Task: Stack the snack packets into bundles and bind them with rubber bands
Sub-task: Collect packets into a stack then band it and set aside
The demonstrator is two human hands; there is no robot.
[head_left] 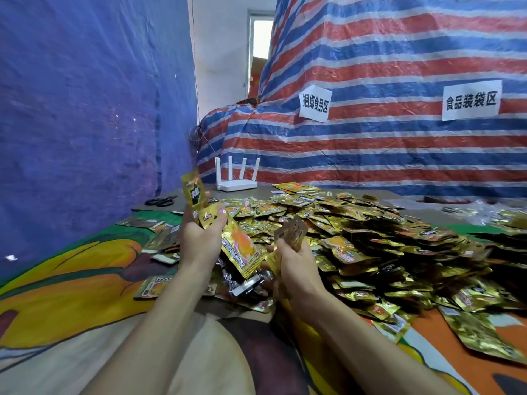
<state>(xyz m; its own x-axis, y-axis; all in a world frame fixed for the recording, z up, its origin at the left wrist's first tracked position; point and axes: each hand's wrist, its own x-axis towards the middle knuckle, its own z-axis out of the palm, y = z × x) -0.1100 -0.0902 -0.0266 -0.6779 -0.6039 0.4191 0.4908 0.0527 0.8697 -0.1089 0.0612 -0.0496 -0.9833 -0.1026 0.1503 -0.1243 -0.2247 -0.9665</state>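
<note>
- The fanned packets (241, 248) stick up and rightward from the left hand (196, 243), gripped in its curled fingers.
- A small stack (293, 232) rises from the right hand (296, 266), which is closed around it.
- The loose pile (385, 232) covers the printed cloth (71, 269) towards its far right.

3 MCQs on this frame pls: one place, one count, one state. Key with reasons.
1. The scissors lie: A) left of the router B) on the packet heap C) in a hand
2. The router's antennas number: A) two B) four C) six
3. The left hand: A) is open and empty B) grips packets C) lies flat on the cloth

Key: 1 A, they lie left of the white router. 2 B, four upright antennas show. 3 B, its fingers curl round several gold packets.
</note>
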